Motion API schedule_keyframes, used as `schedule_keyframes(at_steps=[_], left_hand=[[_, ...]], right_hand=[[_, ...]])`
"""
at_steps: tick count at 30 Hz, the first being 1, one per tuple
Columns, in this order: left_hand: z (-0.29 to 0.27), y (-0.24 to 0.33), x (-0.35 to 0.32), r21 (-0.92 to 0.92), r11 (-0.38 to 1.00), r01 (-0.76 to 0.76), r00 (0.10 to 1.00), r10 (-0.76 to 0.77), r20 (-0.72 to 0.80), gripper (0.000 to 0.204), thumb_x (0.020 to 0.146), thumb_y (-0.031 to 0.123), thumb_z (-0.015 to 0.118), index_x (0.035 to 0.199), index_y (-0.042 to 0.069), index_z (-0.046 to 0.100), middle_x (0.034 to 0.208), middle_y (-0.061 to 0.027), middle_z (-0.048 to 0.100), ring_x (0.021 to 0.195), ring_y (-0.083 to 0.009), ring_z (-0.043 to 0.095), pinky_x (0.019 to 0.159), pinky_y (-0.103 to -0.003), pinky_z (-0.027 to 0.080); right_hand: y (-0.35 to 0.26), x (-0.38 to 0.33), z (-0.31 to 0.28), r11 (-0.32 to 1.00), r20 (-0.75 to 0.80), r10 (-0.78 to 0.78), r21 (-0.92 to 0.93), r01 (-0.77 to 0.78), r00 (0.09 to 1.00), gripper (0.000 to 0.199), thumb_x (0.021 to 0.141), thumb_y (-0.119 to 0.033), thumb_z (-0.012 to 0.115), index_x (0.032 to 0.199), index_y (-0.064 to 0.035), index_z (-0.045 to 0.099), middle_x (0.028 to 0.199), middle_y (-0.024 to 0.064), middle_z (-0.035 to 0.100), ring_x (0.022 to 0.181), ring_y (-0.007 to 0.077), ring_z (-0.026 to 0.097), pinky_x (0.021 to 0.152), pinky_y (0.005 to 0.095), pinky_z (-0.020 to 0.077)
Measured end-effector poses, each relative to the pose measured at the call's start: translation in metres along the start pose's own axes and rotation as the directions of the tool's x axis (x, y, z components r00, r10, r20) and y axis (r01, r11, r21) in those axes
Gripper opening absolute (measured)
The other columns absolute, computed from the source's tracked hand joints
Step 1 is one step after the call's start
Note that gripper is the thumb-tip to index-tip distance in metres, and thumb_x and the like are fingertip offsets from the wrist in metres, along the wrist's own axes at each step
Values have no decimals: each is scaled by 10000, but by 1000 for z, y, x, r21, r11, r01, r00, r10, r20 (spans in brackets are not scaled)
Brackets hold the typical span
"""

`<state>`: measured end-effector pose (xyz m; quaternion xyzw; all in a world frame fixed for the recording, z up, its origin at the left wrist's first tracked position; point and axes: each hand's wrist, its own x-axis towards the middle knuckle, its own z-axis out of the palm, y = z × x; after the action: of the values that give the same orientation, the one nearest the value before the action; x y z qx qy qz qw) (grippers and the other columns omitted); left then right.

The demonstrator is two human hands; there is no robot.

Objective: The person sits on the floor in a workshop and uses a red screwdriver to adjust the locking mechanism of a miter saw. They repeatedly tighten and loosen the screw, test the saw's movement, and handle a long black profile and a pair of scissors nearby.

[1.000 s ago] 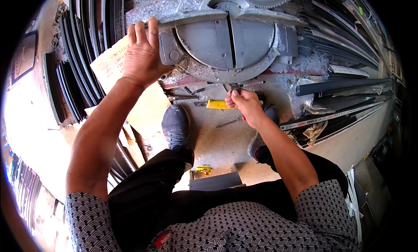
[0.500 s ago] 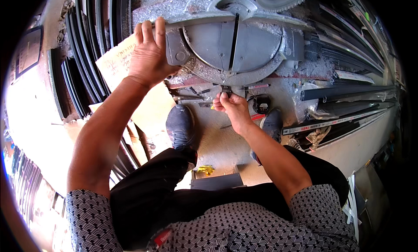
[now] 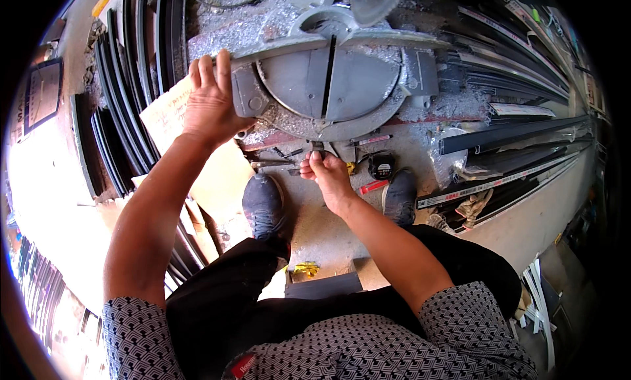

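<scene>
1. The miter saw [image 3: 419, 74] sits at the upper centre of the frame, its grey turntable [image 3: 294, 84] split by a dark slot, its blade [image 3: 381, 0] at the top edge
2. The two hands are apart: left of centre, the left hand [image 3: 211, 111] reaches over the saw's left end, fingers at the fence [image 3: 282, 46]; how firmly it grips, I cannot tell
3. At mid-frame, the right hand [image 3: 328, 178] is closed on the dark handle [image 3: 318, 146] below the turntable
4. Right of that hand lie a black tape measure [image 3: 381, 164] and a red object [image 3: 374, 187], between the shoes [image 3: 264, 202]
5. Metal shavings [image 3: 263, 28] litter the upper frame
</scene>
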<state>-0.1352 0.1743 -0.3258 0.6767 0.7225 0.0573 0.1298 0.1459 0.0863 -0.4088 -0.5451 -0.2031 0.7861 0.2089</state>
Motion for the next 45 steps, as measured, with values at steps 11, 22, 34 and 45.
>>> schedule_keyframes(at_steps=[11,22,34,45], left_hand=[[0,2,1,28,999,-22,1000,22,-15,1392,527,282,975,1570,36,86,1429,-304,291,1393,-566,263,1164,-576,373],[0,1,-1,3,1000,-13,1000,13,1,1386,549,287,979,1577,21,88,1458,-309,266,1416,-571,235,1159,-575,380],[-1,3,0,-21,999,-25,999,25,-20,1395,523,272,1000,1570,24,112,1442,-286,274,1386,-533,256,1157,-574,359],[2,-1,1,-42,999,-20,1000,20,-3,1374,531,308,994,1556,54,116,1403,-262,292,1367,-533,273,1137,-579,381]], right_hand=[[-8,4,-9,995,66,78,-69,-73,995,417,1074,-417,577,1162,-16,649,1038,76,719,861,132,648,854,317,563],[-7,-3,8,999,-51,4,-35,-6,999,319,1076,-333,602,1065,-21,668,932,73,720,775,125,645,756,297,566],[12,15,74,985,-104,13,173,6,995,292,1087,-309,583,1026,-28,639,944,80,724,794,136,658,781,294,562],[15,15,64,954,45,28,299,-40,999,288,1093,-334,561,1149,-59,624,1035,73,721,843,115,623,793,287,509]])
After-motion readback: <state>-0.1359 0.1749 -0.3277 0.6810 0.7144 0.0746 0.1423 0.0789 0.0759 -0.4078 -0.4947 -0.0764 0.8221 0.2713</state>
